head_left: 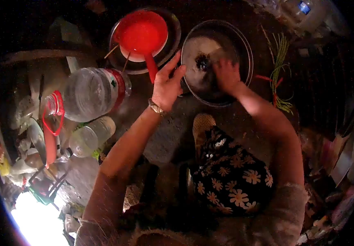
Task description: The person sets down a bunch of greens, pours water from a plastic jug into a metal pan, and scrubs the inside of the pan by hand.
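My right hand (227, 77) reaches into a wide round metal pan (248, 53), palm down with its fingers spread. Just left of these fingers, a small dark clump (202, 61) lies on the pale, dusty-looking inside of the pan; I cannot make out what it is. At the pan's left rim is my left hand (168, 87), fingers stretched out and thumb apart, holding nothing. Whether it touches the rim is unclear. Close to its fingertips is the handle of a red plastic dipper (142, 30), which rests over a white bowl (134, 57) in a second round pan.
Two thin sticks (126, 61) poke out beside the dipper. A large clear water jug (90, 94) and a smaller plastic bottle (92, 136) lie on the left. Green stalks (281, 67) lie right of the pan. Plastic containers (302, 14) sit at the upper right.
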